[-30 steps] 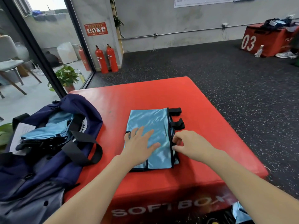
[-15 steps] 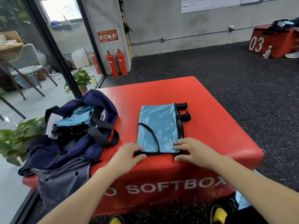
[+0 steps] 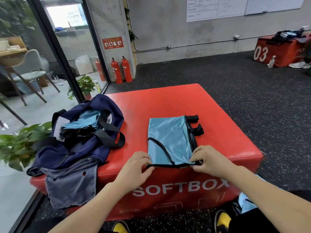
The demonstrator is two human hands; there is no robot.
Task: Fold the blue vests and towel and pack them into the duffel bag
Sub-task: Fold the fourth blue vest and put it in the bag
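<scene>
Two hands pinch the near corners of a folded blue vest [image 3: 170, 138] on the red table [image 3: 218, 132]: left hand [image 3: 137, 167], right hand [image 3: 207, 163]. It looks thin, limp and slippery, so lift by the bound black hem. The duffel bag [image 3: 79, 142] lies left of the left hand.

Duffel bag [image 3: 80, 143] left of vest [image 3: 170, 140], both on box [image 3: 168, 101]

Light-blue vest [image 3: 170, 138] with black trim, navy duffel bag [image 3: 80, 148], red box [image 3: 168, 101].
</scene>
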